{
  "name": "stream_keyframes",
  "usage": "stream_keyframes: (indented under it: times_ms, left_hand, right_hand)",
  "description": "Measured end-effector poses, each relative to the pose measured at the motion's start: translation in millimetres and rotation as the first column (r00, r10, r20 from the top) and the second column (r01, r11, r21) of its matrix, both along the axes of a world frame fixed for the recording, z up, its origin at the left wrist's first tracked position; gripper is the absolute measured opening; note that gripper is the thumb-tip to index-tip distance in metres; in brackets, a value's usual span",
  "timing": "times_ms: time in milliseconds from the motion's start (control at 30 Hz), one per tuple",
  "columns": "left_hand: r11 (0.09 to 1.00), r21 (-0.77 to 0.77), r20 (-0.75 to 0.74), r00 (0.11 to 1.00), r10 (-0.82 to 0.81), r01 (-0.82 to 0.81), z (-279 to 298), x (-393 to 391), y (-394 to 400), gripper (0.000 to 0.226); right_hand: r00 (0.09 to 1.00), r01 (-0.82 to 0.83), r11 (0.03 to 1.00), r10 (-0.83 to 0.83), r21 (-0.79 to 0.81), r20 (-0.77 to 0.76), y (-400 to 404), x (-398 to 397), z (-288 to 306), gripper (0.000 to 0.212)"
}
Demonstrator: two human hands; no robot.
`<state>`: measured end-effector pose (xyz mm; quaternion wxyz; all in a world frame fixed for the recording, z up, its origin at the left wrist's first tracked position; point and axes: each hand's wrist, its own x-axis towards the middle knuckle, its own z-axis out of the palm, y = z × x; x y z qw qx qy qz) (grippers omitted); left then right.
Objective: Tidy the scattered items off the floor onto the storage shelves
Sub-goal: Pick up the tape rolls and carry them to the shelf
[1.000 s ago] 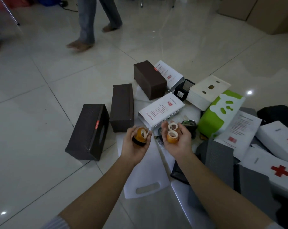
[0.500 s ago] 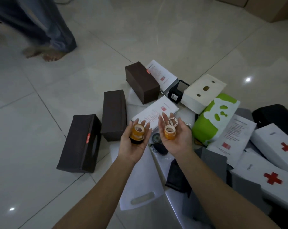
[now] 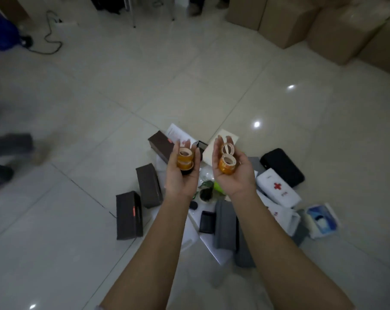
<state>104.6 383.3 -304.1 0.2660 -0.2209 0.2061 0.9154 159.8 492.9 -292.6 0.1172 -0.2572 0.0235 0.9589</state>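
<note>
Head view: left hand (image 3: 182, 173) cups stacked amber tape rolls (image 3: 185, 158); right hand (image 3: 231, 168) cups another amber roll (image 3: 227, 164) and white ring (image 3: 228, 149), above dark boxes (image 3: 128, 215), first-aid box (image 3: 278, 187) scattered on floor (image 3: 77, 90).

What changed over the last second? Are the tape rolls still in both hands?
Both hands rose away from the floor pile as the view lifted. The left hand keeps its stack of amber tape rolls; the right hand keeps an amber roll and a pale ring. Nothing was let go. The dark boxes and first-aid box stayed on the floor.
</note>
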Motion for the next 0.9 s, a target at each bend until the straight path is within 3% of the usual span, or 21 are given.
stream_keyframes:
  times_ms: [300,533,700,900]
  left_hand:
    - [0.986,0.04,-0.036,0.986,-0.16,0.162,267.3,68.8,31.7,0.014]
    - [0.922,0.062,-0.113,0.921,-0.373,0.381,366.7,131.2,69.2,0.013]
    - [0.809,0.084,-0.166,0.809,-0.564,0.582,404.9,209.1,121.9,0.011]
    - [0.605,0.119,-0.197,0.616,-0.762,0.787,433.3,347.0,193.9,0.01]
  right_hand:
    - [0.976,0.172,0.984,-0.177,0.049,0.13,24.6,83.5,259.2,0.021]
    - [0.921,0.387,0.918,-0.389,0.092,0.002,49.6,164.0,371.8,0.024]
    - [0.782,0.621,0.784,-0.616,0.025,-0.091,75.1,259.2,408.2,0.021]
    - [0.583,0.812,0.584,-0.809,0.017,-0.073,107.7,408.1,429.3,0.022]
